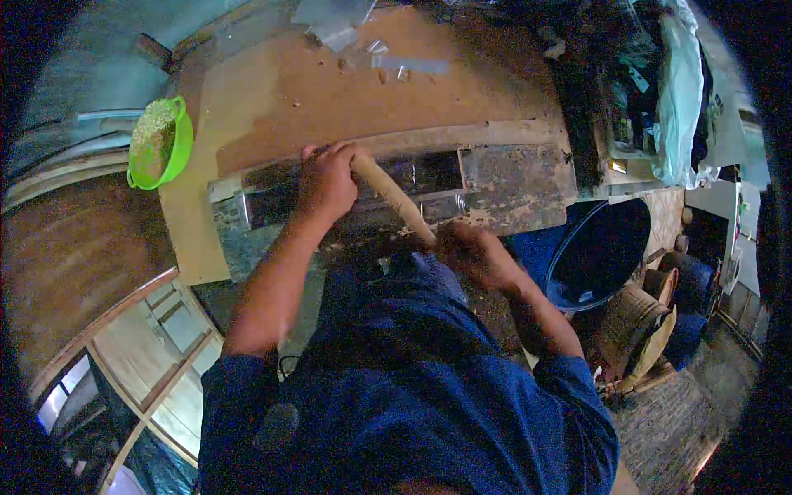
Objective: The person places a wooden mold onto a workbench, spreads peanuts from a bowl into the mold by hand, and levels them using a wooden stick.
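Note:
A long tan cylinder (394, 200), like a thick wooden stick or roll, slants from far left to near right before me. Its far end is in my left hand (332, 180), whose fingers are wrapped round it. My right hand (477, 256) closes on the near end, its fingers dark and somewhat blurred. Beneath the cylinder is a worn, dark-stained wooden board (520, 177). A long recess (272, 194) with a dark, shiny surface runs along that board, behind and beside my left wrist.
The board adjoins a brown tabletop (346, 99) with clear plastic scraps (388, 62) toward the back. A green basket (177, 153) of pale crumbly bits stands at the left edge. To the right are a large blue drum (557, 256), a woven basket (623, 330) and a hanging plastic bag (683, 99).

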`<action>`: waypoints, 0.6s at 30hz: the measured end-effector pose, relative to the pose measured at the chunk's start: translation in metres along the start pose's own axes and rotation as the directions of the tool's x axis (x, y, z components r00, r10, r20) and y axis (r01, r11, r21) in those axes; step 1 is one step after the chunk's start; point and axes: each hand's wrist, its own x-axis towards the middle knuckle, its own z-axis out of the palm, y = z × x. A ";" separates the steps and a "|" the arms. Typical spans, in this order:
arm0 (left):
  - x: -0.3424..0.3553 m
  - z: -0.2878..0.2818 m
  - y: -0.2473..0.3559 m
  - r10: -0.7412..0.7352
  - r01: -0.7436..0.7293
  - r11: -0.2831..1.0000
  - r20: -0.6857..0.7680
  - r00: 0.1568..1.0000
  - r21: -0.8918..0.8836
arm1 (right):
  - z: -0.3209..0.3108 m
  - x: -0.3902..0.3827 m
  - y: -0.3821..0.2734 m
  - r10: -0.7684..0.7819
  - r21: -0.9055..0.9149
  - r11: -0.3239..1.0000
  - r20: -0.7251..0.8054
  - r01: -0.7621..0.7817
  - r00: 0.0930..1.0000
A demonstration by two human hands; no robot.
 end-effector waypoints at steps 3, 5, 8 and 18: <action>0.007 -0.003 0.009 -0.083 0.082 0.994 -0.007 0.997 -0.075 | 0.003 0.007 0.016 -0.049 0.114 0.992 -0.120 0.063 0.992; 0.011 -0.009 0.013 -0.102 0.104 0.981 0.020 0.995 -0.164 | -0.003 0.008 0.021 -0.047 0.127 0.990 -0.171 0.069 0.984; 0.012 -0.010 0.011 -0.100 0.107 0.965 0.041 0.994 -0.238 | -0.011 0.008 0.024 0.049 0.101 0.994 -0.184 -0.031 0.982; 0.016 -0.004 0.012 -0.194 0.208 0.965 0.101 0.976 -0.158 | -0.010 0.007 0.026 0.066 0.196 0.980 -0.218 -0.023 0.974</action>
